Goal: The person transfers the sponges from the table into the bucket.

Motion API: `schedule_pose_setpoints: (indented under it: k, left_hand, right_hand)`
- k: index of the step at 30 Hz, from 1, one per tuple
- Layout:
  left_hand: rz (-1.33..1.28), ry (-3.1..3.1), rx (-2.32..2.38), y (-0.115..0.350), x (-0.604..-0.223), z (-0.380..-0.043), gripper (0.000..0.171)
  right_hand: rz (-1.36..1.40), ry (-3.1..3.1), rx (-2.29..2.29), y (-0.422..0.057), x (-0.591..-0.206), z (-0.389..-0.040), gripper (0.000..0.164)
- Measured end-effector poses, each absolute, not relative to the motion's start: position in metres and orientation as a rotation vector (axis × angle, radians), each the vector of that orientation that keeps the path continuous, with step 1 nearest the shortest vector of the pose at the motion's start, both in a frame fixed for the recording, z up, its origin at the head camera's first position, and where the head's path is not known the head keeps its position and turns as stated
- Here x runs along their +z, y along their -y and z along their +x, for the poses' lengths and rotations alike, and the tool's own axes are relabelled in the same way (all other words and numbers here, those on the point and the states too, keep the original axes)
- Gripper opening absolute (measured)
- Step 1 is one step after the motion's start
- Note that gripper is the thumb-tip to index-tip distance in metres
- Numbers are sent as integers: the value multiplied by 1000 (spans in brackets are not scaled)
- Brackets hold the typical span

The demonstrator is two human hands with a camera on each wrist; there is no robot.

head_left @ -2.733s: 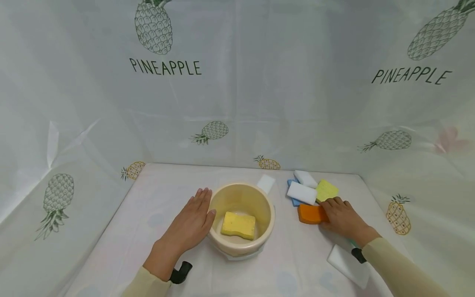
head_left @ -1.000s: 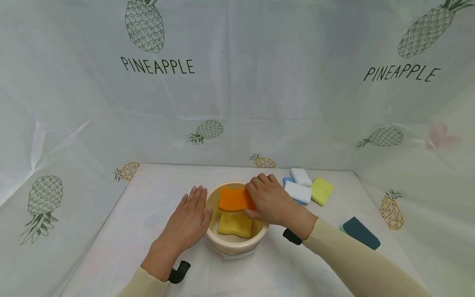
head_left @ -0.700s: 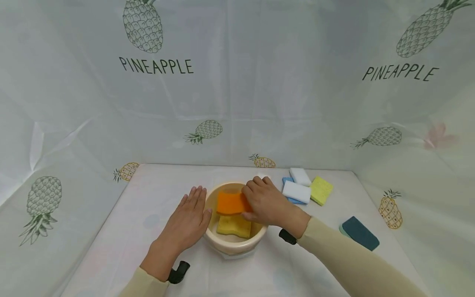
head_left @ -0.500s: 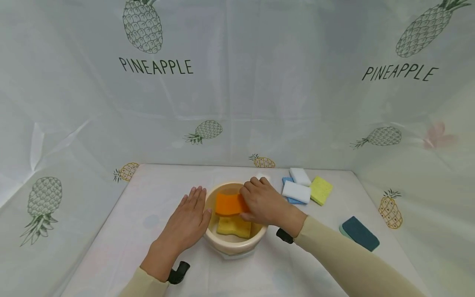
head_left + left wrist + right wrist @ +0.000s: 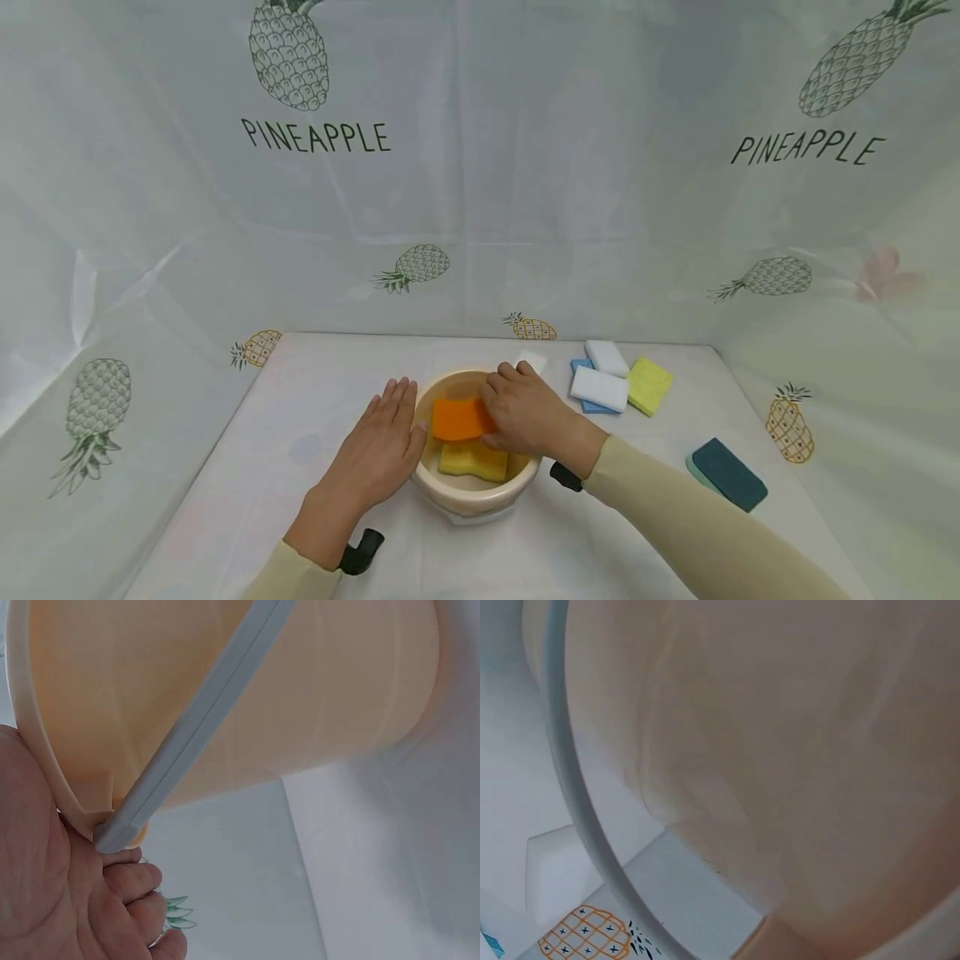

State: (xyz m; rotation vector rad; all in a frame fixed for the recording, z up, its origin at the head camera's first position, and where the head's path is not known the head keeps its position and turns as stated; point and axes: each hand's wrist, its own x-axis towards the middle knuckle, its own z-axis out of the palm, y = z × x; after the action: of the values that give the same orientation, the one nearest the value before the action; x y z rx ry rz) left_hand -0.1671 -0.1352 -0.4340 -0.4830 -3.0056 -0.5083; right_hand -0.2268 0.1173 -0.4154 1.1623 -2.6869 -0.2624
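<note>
A cream bucket (image 5: 472,502) with a grey handle (image 5: 199,724) stands mid-table. Inside it lies a yellow sponge (image 5: 473,462). My right hand (image 5: 521,410) reaches over the rim and grips an orange sponge (image 5: 459,420) by its right end, above the yellow one within the bucket's mouth. Straight-fingered, my left hand (image 5: 382,442) rests against the bucket's left rim; the left wrist view shows its palm at the rim by the handle's hinge. In the right wrist view the bucket wall fills most of the picture and hides the orange sponge.
To the right at the back lie white sponges (image 5: 599,389), a blue one (image 5: 592,407) beneath them and a yellow-green sponge (image 5: 649,385). A dark teal sponge (image 5: 729,473) sits farther right. Behind the bucket is another white piece (image 5: 532,361). Pineapple-print curtain (image 5: 570,208) encloses the table.
My right hand has carried the orange sponge from the table's right side to the bucket, and lately lowered it slightly, down and left. My left hand has stayed at the rim.
</note>
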Motion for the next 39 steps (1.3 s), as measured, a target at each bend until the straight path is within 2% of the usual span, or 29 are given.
schedule_pose_setpoints:
  k: [13,25,33,39]
  left_hand:
    - [-491,2986,-486,134,-435,-169,67]
    - [-462,3000,-480,135,-435,-168,68]
    - [-451,3014,-502,135,-435,-166,69]
    - [-447,3017,-512,134,-436,-166,69]
  right_hand:
    - [1161,2661,-329,-118,-416,-225,62]
    - [1018,2564,-120,-130,-416,-220,44]
    - [892,2390,-34,-162,-415,-220,41]
    - [799,2346,2,-203,-418,-219,48]
